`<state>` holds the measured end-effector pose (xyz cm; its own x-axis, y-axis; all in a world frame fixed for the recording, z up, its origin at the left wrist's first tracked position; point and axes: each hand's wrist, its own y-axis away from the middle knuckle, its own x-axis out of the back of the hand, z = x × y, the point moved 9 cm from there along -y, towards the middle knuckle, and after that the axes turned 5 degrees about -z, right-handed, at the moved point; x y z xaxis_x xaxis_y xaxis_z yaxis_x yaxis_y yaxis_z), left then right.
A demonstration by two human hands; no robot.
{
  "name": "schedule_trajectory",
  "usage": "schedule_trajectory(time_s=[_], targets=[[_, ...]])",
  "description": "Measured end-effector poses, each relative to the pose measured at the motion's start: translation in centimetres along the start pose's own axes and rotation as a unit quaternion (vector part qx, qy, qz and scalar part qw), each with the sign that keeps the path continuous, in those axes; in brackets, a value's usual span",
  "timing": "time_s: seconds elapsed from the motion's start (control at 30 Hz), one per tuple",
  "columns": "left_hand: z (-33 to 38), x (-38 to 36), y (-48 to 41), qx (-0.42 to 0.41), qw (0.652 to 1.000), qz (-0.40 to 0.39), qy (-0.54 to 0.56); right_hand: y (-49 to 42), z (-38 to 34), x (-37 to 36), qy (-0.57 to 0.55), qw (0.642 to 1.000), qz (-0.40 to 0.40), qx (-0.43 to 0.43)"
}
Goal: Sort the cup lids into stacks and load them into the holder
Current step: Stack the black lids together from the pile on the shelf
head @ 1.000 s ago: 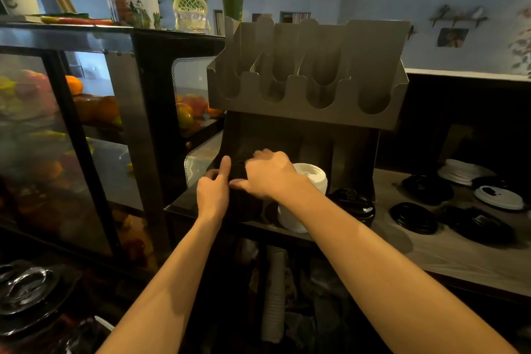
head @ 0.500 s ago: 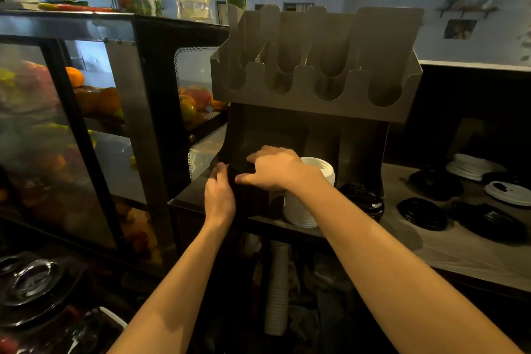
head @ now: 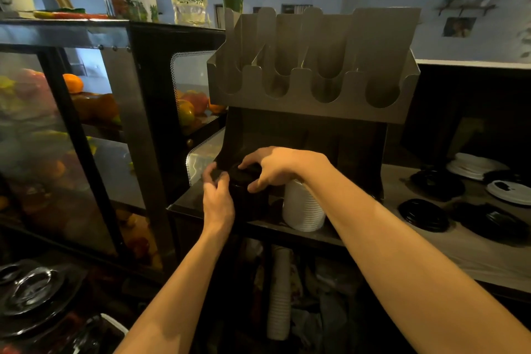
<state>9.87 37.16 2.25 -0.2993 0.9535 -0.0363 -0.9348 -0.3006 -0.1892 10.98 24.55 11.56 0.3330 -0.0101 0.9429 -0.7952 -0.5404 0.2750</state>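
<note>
Seating the black stack (head: 244,198) of lids in the leftmost lower bay of the holder (head: 313,108), with the white stack (head: 304,208) standing just to its right. The right hand (head: 273,169) arches over the top of the black stack, fingers curled on its rim and thumb at the front. The left hand (head: 218,200) curls against its left side. Both hands thus hold the stack; neither is spread wide. Loose lids (head: 425,214) lie on the table (head: 431,250) further right, not yet sorted. Likely faults: the tall stack, if pressed off-centre, may lean and spill. Its top may catch under the holder's upper tier. A nudge to the right may topple the white stack.
</note>
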Motion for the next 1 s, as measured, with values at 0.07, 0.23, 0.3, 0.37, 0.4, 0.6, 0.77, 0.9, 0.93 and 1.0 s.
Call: schedule_trajectory(time_s=[0.07,0.23,0.3,0.37,0.4,0.6,0.77,0.9,0.93,1.0], targets=[[0.3,0.1,0.0,-0.016,1.0,-0.005,-0.005,0.0,0.2,-0.2,-0.024,1.0,0.011,-0.003],[0.2,-0.2,-0.1,0.022,0.999,-0.041,0.008,1.0,-0.1,-0.9,-0.026,1.0,-0.003,-0.001],[-0.1,-0.3,-0.1,0.052,0.997,-0.056,0.016,1.5,-0.1,-0.5,0.015,1.0,-0.004,-0.01],[-0.4,-0.5,0.1,0.082,0.994,-0.071,0.021,1.8,0.1,0.5,0.071,0.996,0.042,-0.027],[-0.6,-0.5,0.2,0.088,0.994,-0.07,0.014,1.9,0.0,0.7,0.087,0.994,0.065,-0.03],[0.3,-0.7,0.7,0.051,0.997,-0.053,0.004,1.5,1.2,0.1,-0.012,0.997,0.073,-0.024],[-0.1,-0.6,0.1,0.05,0.998,-0.034,0.017,0.5,1.5,0.0,-0.003,1.0,0.025,-0.012],[-0.4,-0.7,-0.1,0.059,0.997,-0.038,0.027,0.5,1.4,0.6,-0.025,1.0,0.007,-0.002],[-0.3,-0.7,-0.2,0.054,0.997,-0.039,0.029,0.5,1.5,0.8,-0.028,1.0,0.011,-0.003],[-0.4,-0.7,-0.4,0.059,0.997,-0.039,0.034,0.5,1.5,1.0,-0.025,0.999,0.036,-0.007]])
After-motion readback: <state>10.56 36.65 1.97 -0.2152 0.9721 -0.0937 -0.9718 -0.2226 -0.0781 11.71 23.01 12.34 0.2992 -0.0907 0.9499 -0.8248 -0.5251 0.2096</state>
